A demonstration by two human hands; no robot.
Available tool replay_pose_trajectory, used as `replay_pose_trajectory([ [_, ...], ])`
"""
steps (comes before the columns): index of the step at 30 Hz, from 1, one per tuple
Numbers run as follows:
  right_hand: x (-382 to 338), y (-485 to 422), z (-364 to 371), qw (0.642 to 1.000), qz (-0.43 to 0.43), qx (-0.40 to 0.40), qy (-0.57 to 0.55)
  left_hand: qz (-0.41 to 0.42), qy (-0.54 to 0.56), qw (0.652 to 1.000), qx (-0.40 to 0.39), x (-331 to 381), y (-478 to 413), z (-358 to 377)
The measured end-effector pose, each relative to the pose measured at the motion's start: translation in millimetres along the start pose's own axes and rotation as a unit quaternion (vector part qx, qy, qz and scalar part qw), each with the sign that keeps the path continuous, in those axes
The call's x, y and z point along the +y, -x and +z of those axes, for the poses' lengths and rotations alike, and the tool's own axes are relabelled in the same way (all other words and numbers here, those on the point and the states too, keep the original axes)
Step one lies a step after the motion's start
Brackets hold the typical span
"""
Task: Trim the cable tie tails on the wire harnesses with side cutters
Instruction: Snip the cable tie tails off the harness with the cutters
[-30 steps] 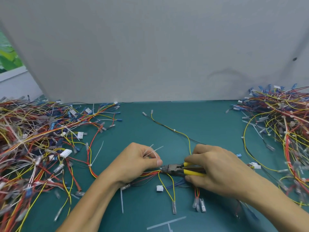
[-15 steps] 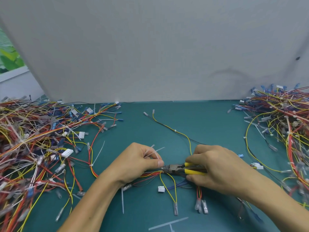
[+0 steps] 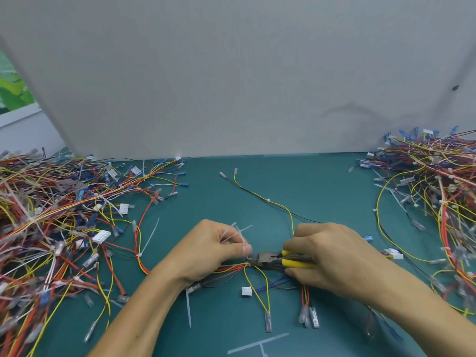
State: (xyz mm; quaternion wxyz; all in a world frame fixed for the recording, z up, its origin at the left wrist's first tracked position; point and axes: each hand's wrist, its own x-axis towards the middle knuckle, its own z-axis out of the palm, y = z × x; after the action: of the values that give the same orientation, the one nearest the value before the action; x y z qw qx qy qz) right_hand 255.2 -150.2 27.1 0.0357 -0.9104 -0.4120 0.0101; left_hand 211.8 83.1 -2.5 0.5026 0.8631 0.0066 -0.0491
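While the right hand clenches the side cutters at the harness pinched by the left hand, untrimmed tails remain in the nine o'clock pile.

Even, soft lighting, faint shadows, sharp centre, wide-angle bending at edges.

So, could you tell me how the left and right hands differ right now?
The left hand pinches white tie tails; the right hand grips the yellow-handled cutters. The left hand's thumb points straight at the cutters' nose; the right hand's fingers curl round the handles. Both work at one harness on the green mat.
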Motion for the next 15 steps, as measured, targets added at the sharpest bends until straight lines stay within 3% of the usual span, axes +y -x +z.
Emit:
replay_pose_trajectory([
  [11, 3.0, -1.2, 8.5, 1.000, 0.002, 0.015, 0.002, -0.013, 0.024, 0.999, 0.024, 0.1, -1.9, 2.2],
  [15, 3.4, 0.0, 10.0, 0.999, 0.017, 0.024, -0.028, -0.084, 0.140, 0.985, 0.051, 3.5, -1.0, -0.1],
])
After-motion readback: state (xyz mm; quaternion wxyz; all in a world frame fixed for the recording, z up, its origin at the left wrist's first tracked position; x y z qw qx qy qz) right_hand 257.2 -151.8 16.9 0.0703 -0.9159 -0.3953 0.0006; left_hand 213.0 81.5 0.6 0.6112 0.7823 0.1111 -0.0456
